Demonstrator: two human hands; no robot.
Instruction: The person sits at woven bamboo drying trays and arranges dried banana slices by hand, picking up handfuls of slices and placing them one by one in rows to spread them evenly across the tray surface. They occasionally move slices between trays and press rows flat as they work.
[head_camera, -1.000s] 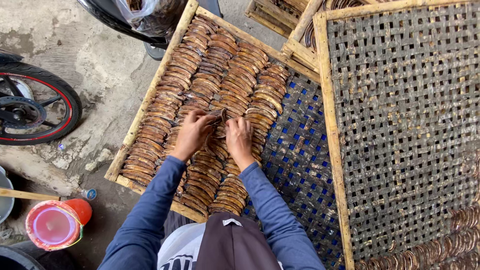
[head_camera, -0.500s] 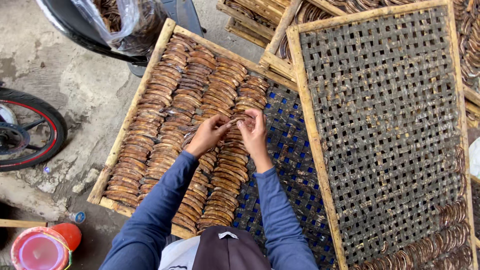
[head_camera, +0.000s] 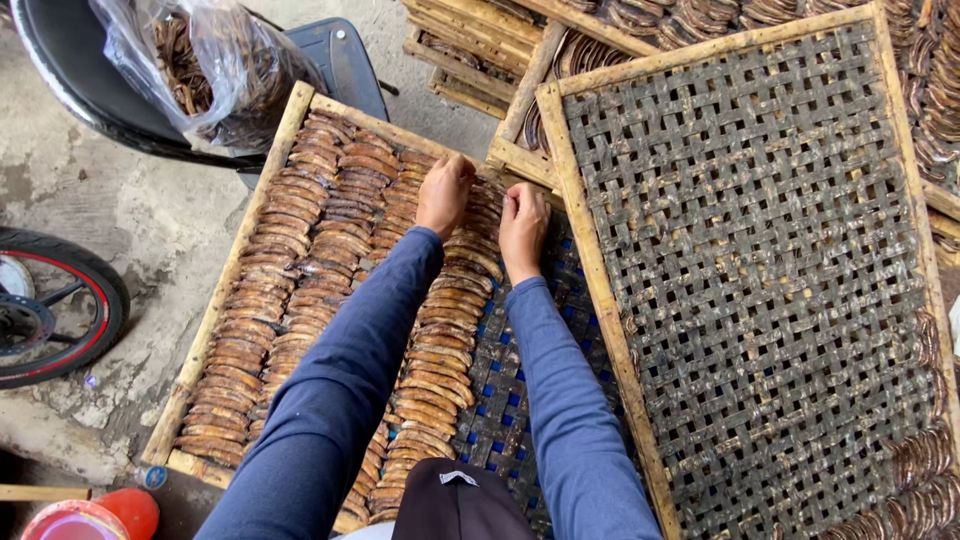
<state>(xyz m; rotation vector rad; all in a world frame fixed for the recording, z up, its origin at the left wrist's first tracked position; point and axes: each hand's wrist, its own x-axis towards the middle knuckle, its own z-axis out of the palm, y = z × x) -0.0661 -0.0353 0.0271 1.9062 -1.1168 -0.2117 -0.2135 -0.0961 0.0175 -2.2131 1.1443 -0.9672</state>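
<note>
Reaching over a wooden-framed tray (head_camera: 300, 110), a person in blue sleeves works both hands at the far end of the rightmost row of dried brown strips (head_camera: 440, 350). The left hand (head_camera: 444, 193) is curled, fingertips pressed down among the strips near the tray's top rail; the right hand (head_camera: 522, 226) is likewise closed, and it appears to pinch a strip, though the grip itself is hidden behind the knuckles. The strips lie in overlapping rows across the left and middle of the tray, while its right part shows bare weave over blue. An empty woven tray (head_camera: 740, 280) overlaps the right edge. A plastic bag (head_camera: 190, 70) of similar strips sits on a scooter beyond, with a wheel (head_camera: 50, 310) at left and a red bucket (head_camera: 90, 515) near the lower corner. The risk from here seems slight: a sleeve dragging across the packed rows could knock the overlapped strips out of line.
</note>
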